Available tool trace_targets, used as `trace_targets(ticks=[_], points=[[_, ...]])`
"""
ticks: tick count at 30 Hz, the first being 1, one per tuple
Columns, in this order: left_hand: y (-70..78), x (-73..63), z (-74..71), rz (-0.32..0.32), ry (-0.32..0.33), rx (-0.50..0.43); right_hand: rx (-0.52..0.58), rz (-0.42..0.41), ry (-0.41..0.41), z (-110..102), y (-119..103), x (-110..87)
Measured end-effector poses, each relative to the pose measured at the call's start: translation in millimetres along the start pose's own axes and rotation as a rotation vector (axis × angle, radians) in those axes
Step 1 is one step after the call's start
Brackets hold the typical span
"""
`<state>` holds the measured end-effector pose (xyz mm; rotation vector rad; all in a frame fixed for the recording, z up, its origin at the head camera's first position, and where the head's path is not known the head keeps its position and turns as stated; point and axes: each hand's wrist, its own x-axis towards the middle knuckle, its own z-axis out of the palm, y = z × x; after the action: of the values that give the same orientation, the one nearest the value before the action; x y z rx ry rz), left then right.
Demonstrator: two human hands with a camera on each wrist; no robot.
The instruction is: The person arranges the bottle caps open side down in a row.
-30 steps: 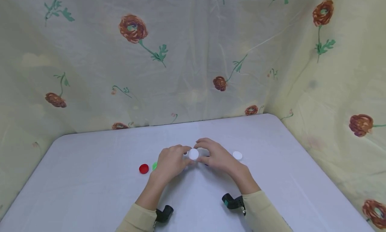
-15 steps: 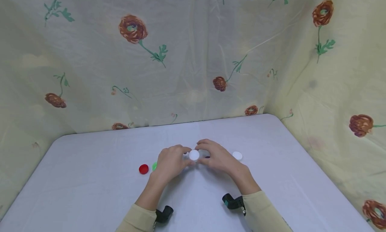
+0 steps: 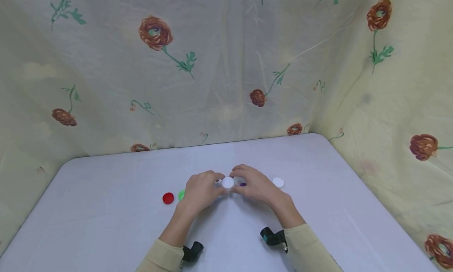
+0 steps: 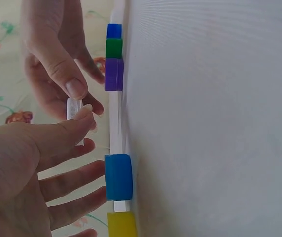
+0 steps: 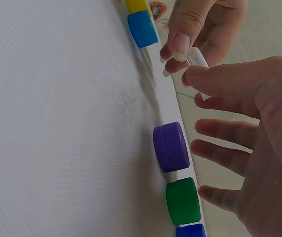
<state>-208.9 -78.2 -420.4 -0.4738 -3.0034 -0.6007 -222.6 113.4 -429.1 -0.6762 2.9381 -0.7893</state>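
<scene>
1. White ribbed bottle cap (image 3: 228, 182) raised above the white tabletop (image 3: 106, 217), between the two hands; its round face shows to the head view.
2. Left hand (image 3: 201, 190): thumb and a fingertip pinch one side of that cap; remaining fingers spread apart, just beside the light-blue cap (image 4: 118, 177); whether they touch it, cannot tell; yellow cap (image 4: 122, 224) stands next along the row.
3. Right hand (image 3: 257, 185): thumb and a fingertip pinch the opposite side; other fingers fanned wide near the purple cap (image 5: 171, 147) and dark-green cap (image 5: 183, 201); contact uncertain; dark-blue cap (image 5: 190, 230) follows, cut off by the lower edge of the right wrist view.
4. Outside the left hand, red cap (image 3: 168, 198) and bright-green cap (image 3: 181, 195), the latter partly hidden; outside the right hand, second white cap (image 3: 278, 182).
5. Beige sleeves (image 3: 161, 257) on both arms; flower-print sheet (image 3: 219, 67) behind the table.
</scene>
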Motion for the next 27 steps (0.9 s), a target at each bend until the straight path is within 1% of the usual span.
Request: trace_targets(ticks=[6, 10, 16, 27], points=[[1.1, 0.1, 2.6, 0.000, -0.021, -0.006, -0.009, 0.035, -0.012, 1.7, 0.8, -0.7], [0.6, 0.2, 5.1, 0.018, -0.027, -0.010, -0.005, 0.068, -0.025, 2.9, 0.9, -1.3], [0.5, 2.0, 8.0, 0.042, -0.024, -0.001, -0.005, 0.080, -0.030, 3.5, 1.2, -2.8], [5.7, 5.6, 9.9, 0.045, -0.033, 0.104, -0.016, 0.073, -0.046, 2.7, 3.0, -3.5]])
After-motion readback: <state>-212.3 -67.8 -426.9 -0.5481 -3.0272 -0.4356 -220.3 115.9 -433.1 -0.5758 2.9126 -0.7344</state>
